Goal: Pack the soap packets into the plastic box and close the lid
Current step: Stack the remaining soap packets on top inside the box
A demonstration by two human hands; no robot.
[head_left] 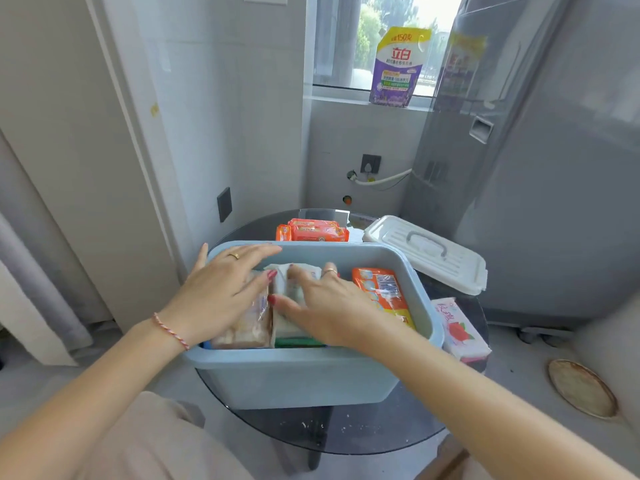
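Observation:
A light blue plastic box [298, 379] stands open on a round dark glass table [346, 434]. Inside it lie a tan soap packet [247, 329] at the left, a white and green packet [287, 327] in the middle and an orange packet [384, 289] at the right. My left hand [221, 289] rests flat on the tan packet, fingers spread. My right hand [329, 306] reaches into the box and closes its thumb and fingers around the white packet. Two orange packets [313, 231] lie behind the box. A pink and white packet [462, 329] lies to its right. The white lid [429, 252] sits at the back right.
A grey washing machine [540, 188] stands close on the right. A purple detergent pouch [398, 67] stands on the window sill. A wall and a door frame close in on the left. A round floor drain cover [581, 388] lies at the lower right.

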